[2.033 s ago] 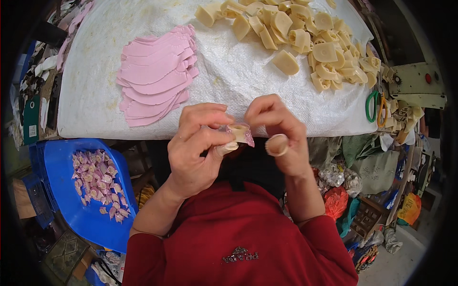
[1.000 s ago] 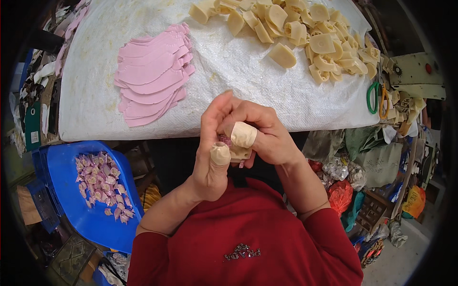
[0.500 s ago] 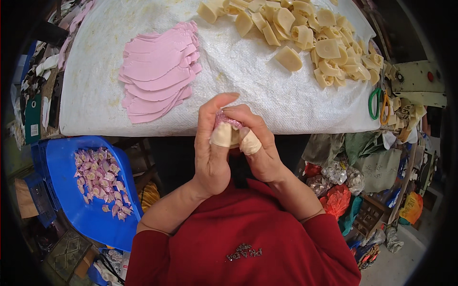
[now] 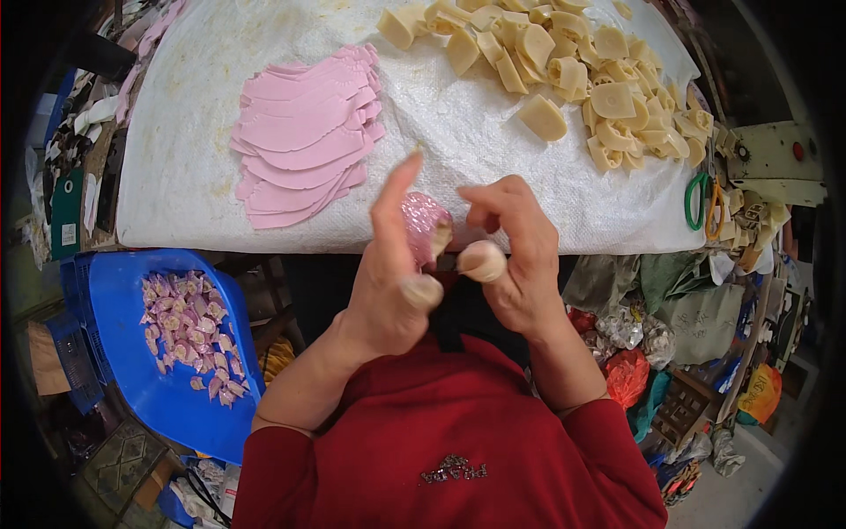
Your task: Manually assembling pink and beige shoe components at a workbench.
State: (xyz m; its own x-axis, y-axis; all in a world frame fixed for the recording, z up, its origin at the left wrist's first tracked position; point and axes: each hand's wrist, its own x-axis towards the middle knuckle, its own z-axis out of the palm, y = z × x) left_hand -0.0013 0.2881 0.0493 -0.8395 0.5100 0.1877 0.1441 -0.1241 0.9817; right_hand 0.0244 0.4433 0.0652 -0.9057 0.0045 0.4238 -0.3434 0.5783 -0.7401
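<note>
My left hand (image 4: 381, 282) holds a pink-covered shoe heel (image 4: 421, 220) at the front edge of the table, between its fingers and thumb. Glittery pink material wraps the piece's outer side, and a cream part shows at its right. Apart from it, to the right, my right hand (image 4: 524, 256) is open and holds nothing, its index finger bent and thumb spread from the fingers. Both thumbs wear cream finger covers. Beyond my left hand lies a fanned stack of pink cut pieces (image 4: 308, 123). A pile of bare cream heels (image 4: 612, 101) sits at the far right of the table.
A white woven sheet (image 4: 185, 176) covers the table. At my left stands a blue basin (image 4: 167, 388) holding several pink-and-cream pieces (image 4: 189, 331). Green scissors or rings (image 4: 695, 201) hang at the table's right edge. Plastic bags, including a red one (image 4: 624, 377), crowd the right side.
Both hands were together around the heel with thumbs pressing on it. My right hand has let go and moved right; the left keeps the heel. The view has shifted slightly.
</note>
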